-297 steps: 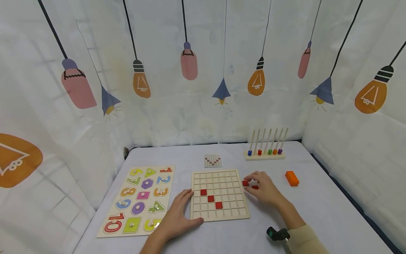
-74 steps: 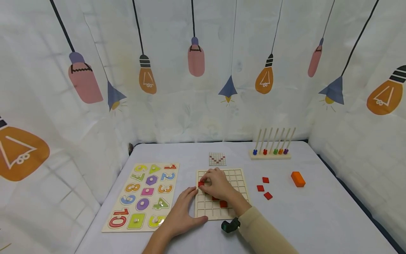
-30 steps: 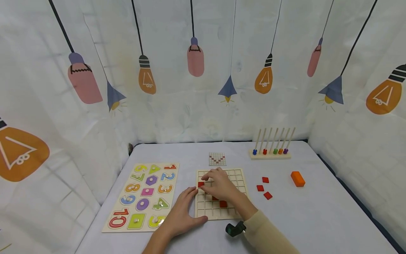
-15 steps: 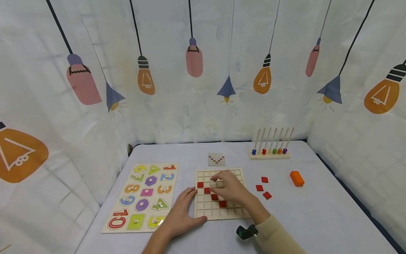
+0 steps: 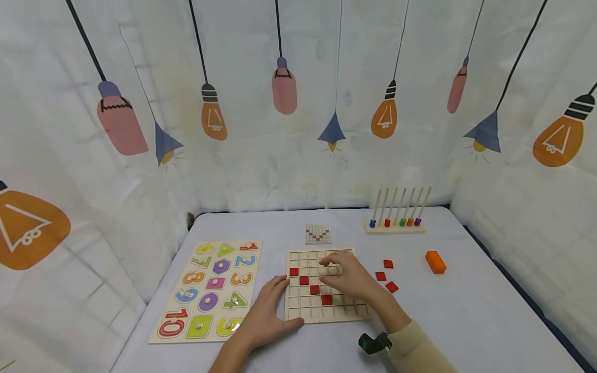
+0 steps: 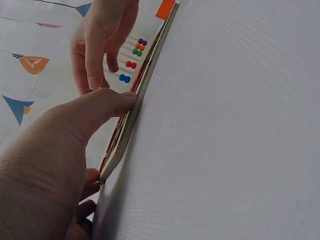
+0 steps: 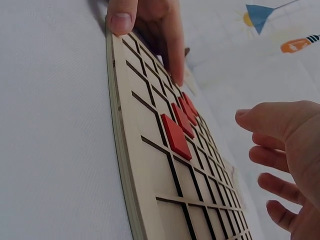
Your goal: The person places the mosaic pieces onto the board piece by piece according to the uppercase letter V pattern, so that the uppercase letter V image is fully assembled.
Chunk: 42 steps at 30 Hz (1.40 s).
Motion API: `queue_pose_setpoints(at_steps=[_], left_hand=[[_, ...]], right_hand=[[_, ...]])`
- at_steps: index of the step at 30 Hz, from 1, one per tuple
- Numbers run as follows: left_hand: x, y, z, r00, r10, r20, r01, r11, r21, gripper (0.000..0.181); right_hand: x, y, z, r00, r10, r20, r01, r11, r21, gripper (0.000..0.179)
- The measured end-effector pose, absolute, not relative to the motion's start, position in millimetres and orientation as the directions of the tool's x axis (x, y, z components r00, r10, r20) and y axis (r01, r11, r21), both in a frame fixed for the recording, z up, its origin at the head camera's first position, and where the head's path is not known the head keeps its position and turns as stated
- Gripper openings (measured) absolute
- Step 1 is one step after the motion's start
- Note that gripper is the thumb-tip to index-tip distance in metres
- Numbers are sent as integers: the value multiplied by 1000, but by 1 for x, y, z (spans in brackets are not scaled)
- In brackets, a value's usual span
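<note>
A wooden grid board point(image 5: 298, 314) lies in front of me, with several red square tiles point(image 5: 314, 290) set in its cells in a descending diagonal. My left hand point(image 5: 267, 311) steadies the board's near left corner, its thumb on the front edge and straight fingers along the left side. Above the board's right half hovers my right hand point(image 5: 350, 277), thumb and fingers apart and nothing between them. In the right wrist view the right hand's fingers point(image 7: 272, 158) are loosely bent, clear of the board. Three loose red tiles point(image 5: 380, 276) lie right of the board.
A small pattern card point(image 5: 318, 234) lies behind the board. To the left is a number and shape puzzle point(image 5: 215, 283). A bead-peg rack point(image 5: 395, 231) stands at the back right, and an orange block point(image 5: 436, 262) lies right of the loose tiles.
Since the oldest frame, a red tile has been added at the diagonal's upper left end. My right hand has let go there and drawn back rightward. The left hand stays on the corner.
</note>
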State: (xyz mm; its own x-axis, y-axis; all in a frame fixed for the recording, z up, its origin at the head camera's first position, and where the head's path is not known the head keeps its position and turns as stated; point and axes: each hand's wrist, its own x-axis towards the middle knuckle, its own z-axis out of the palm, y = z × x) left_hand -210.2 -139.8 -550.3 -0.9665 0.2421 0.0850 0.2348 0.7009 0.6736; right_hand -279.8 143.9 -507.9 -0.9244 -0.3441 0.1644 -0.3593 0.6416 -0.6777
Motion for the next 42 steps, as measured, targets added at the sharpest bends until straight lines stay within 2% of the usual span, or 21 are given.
queue_pose_setpoints(at_steps=[25,35,42], left_hand=[[-211,-139,-549,-967,242,83,233,702,673,112],[-210,-139,-547,-964,245,106,252,704,664,112],[-210,-139,-547,-965,241,98,244,707,663,113]], right_hand=[[-272,202,-508,-952,-279,124,-288,681,-673,33],[-270,228,-512,-943,-291,160,-322,679,-660,32],[-273,247,-520,-942,-280,185,-333,720,-609,30]])
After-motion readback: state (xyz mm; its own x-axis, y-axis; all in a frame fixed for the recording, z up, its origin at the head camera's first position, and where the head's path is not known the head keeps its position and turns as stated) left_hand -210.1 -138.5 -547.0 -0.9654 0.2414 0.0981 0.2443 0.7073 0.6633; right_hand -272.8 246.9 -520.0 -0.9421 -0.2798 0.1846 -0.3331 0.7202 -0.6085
